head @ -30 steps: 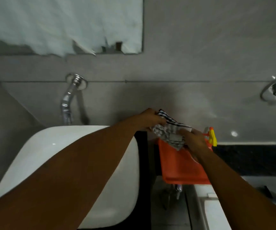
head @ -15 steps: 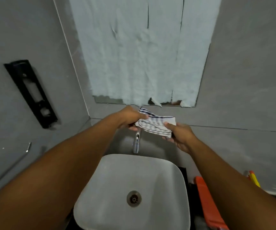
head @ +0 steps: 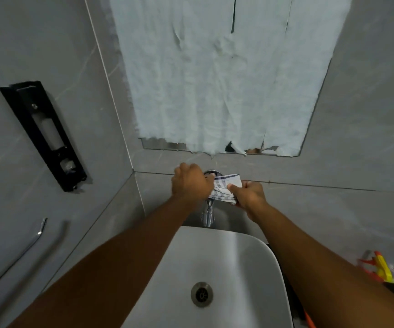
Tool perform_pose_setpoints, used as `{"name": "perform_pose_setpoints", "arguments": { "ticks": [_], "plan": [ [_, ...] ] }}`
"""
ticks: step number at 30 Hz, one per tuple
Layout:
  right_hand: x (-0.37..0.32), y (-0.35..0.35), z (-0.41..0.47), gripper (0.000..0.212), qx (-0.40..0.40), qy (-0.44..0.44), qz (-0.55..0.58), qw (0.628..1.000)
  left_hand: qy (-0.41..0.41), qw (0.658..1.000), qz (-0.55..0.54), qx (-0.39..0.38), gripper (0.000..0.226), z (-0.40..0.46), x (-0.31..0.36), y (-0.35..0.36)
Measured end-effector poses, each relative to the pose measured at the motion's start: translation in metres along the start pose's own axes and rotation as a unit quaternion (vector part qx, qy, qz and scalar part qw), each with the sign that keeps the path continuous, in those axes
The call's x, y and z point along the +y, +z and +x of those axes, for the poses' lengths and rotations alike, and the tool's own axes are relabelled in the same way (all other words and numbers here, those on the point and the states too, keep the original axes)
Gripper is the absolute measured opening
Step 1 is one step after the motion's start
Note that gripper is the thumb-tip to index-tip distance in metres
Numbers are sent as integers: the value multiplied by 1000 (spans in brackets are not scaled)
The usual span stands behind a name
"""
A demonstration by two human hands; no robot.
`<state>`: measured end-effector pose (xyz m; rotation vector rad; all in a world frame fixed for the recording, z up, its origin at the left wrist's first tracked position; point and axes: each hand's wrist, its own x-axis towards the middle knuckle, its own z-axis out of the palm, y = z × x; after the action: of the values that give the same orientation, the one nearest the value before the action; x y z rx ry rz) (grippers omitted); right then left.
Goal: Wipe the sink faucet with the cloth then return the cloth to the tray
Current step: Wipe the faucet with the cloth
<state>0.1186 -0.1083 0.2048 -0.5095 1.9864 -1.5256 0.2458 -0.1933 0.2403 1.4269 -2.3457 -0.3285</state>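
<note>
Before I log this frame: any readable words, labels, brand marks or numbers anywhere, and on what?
None can be read.
Black wall-mounted holder: no legible marking.
Blue-striped white cloth, held by the left hand and right hand over the chrome wall faucet: stripes only, no label visible.
White ceramic sink: no brand mark visible.
Yellow and orange item at the right edge: too blurred to tell.

counter (head: pixel 282 268): dark top, seen only as a thin strip along the basin's right side
basin (head: pixel 233 268): white, rounded, sits on the counter; metal drain (head: pixel 201 294) in its floor
tray (head: pixel 309 320): orange, only a sliver shows beside the basin at the lower right
</note>
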Motion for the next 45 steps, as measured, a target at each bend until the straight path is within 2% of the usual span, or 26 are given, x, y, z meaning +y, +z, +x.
{"name": "perform_pose_setpoints", "arguments": {
  "ticks": [3,4,7,10,11,13,15,16,17,18,20,21,24,26,27,28,30,31,32,33,34,37,38,40,43,45],
  "plan": [
    [3,-11,-10,36,45,-132,-150,979,-3,991,-39,-131,69,-9,17,23],
    [6,-18,-13,40,89,-210,-230,946,-6,990,-27,-141,72,-11,20,29],
    [8,-43,-8,50,212,-426,-413,776,-32,990,0,-137,74,-9,24,39],
    [3,-56,23,68,206,-454,-501,707,-46,984,-96,-142,52,3,22,43],
    [4,-59,33,73,202,-446,-528,694,-53,967,-190,-162,46,6,19,43],
    [9,-61,55,82,207,-445,-564,664,-122,876,-402,-237,41,17,5,44],
    [16,-59,71,91,226,-458,-572,641,-168,795,-489,-316,42,24,-10,43],
    [19,-57,78,94,236,-468,-570,633,-169,783,-494,-337,43,27,-13,42],
    [21,-56,84,97,247,-477,-565,626,-163,792,-484,-334,42,31,-11,44],
    [23,-55,90,98,257,-484,-560,621,-146,836,-428,-312,40,36,-5,46],
    [26,-54,96,101,276,-495,-548,614,-72,941,-191,-270,37,40,17,54],
    [27,-54,99,102,285,-501,-541,612,-7,958,-66,-278,36,35,16,62],
    [29,-52,103,105,294,-522,-523,606,118,920,113,-355,37,40,17,84],
    [28,-52,105,104,297,-531,-519,600,1,946,140,-291,30,41,35,71],
    [28,-52,105,104,296,-532,-523,597,-45,961,-11,-273,22,51,35,70],
    [28,-51,104,103,297,-531,-527,593,-88,920,-207,-320,16,54,28,64],
    [26,-51,100,101,297,-527,-531,593,-178,738,-516,-398,14,51,5,49],
    [26,-52,97,101,290,-526,-536,593,-224,671,-583,-399,17,51,-3,48],
    [25,-53,97,101,284,-526,-542,591,-239,656,-592,-403,18,53,-5,50],
    [24,-55,97,102,282,-524,-548,588,-239,673,-571,-405,19,57,-2,51],
    [22,-57,96,103,282,-520,-554,586,-224,728,-512,-396,21,60,7,54],
    [23,-57,93,105,289,-500,-560,593,-68,935,-114,-330,36,51,35,60],
    [23,-56,93,105,292,-497,-557,598,-1,956,67,-286,34,43,41,58],
    [22,-53,92,105,297,-496,-548,605,59,951,199,-230,30,37,50,51],
    [20,-49,90,105,299,-497,-551,599,8,977,31,-209,31,26,40,44],
    [20,-49,89,105,297,-496,-558,596,-14,988,10,-153,44,-2,26,51]
  ]
}}
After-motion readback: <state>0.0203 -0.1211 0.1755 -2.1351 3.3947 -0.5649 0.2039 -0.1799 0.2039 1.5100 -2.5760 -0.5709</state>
